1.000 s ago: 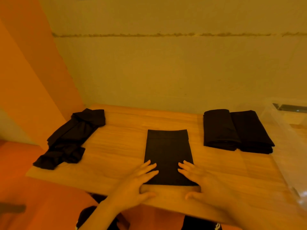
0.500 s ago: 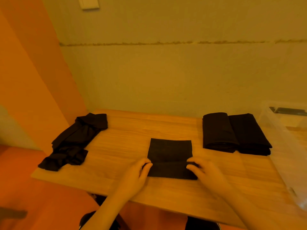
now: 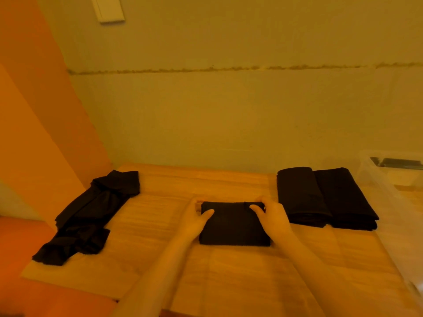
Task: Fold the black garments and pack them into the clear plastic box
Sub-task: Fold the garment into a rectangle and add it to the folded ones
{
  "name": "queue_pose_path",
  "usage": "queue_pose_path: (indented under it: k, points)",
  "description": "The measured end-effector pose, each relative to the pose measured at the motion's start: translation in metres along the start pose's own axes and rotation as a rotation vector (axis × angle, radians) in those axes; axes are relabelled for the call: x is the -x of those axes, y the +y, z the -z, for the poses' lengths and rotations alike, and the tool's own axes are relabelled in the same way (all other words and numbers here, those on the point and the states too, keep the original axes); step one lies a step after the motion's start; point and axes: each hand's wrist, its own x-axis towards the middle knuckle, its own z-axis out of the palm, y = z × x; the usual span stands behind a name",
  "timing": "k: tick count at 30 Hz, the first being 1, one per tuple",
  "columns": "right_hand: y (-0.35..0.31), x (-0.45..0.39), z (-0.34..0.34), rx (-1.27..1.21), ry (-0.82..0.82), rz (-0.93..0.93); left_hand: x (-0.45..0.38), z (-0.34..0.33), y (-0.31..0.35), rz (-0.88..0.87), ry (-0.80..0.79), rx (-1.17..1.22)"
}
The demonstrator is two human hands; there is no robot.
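While the folded black garment (image 3: 234,225) lies at the centre of the wooden table (image 3: 229,282), the left hand (image 3: 194,217) pinches its far left corner and the right hand (image 3: 272,216) pinches its far right corner, thumbs on top. Two folded garments (image 3: 320,197) lie side by side to the right, near the clear plastic box (image 3: 393,191) at the table's right edge. An unfolded black garment (image 3: 89,213) lies well apart on the left.

- Wooden table (image 3: 229,282) with pale grain, butted against the wall.
- Plaster wall (image 3: 229,122) crossed by a rough horizontal seam (image 3: 206,70).
- White wall plate (image 3: 109,9) high up.
- Orange panel (image 3: 34,110) at the left.
- Warm amber light throughout.
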Motion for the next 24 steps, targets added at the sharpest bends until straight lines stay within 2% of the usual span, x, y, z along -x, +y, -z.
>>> queue_pose_path:
  k: [5,7,9,10,12,13,15,16,19,22,24]
  points:
    - [0.005,-0.002,-0.01,0.153,0.023,-0.052,-0.001,-0.007,-0.015,-0.085,0.214,-0.394]
    - [0.004,-0.003,-0.007,0.265,0.08,0.046,0.0,-0.005,-0.015,-0.157,0.242,-0.569]
    - [0.001,-0.004,-0.004,0.341,0.081,0.253,0.006,-0.005,-0.01,-0.331,0.318,-0.72]
    - [-0.002,-0.003,-0.004,0.343,0.02,0.348,0.011,-0.01,-0.007,-0.479,0.352,-0.785]
    - [-0.005,0.0,-0.009,0.343,-0.161,0.44,0.021,-0.027,-0.005,-0.699,0.305,-0.919]
    - [-0.003,0.003,-0.014,0.362,-0.225,0.437,0.026,-0.035,-0.006,-0.692,0.179,-0.979]
    - [0.004,0.01,-0.018,0.431,-0.25,0.367,0.032,-0.041,-0.014,-0.516,-0.069,-1.106]
    - [0.007,0.016,-0.018,0.48,-0.255,0.311,0.032,-0.037,-0.019,-0.486,-0.117,-1.175]
    - [0.012,0.042,-0.015,0.591,-0.279,0.232,0.027,-0.021,-0.029,-0.536,-0.081,-1.3]
    - [0.008,0.058,-0.006,0.526,-0.31,0.161,0.028,-0.006,-0.025,-0.314,0.077,-1.205]
    - [0.008,0.059,0.002,0.455,-0.302,0.229,0.035,-0.006,-0.028,-0.174,0.175,-1.033]
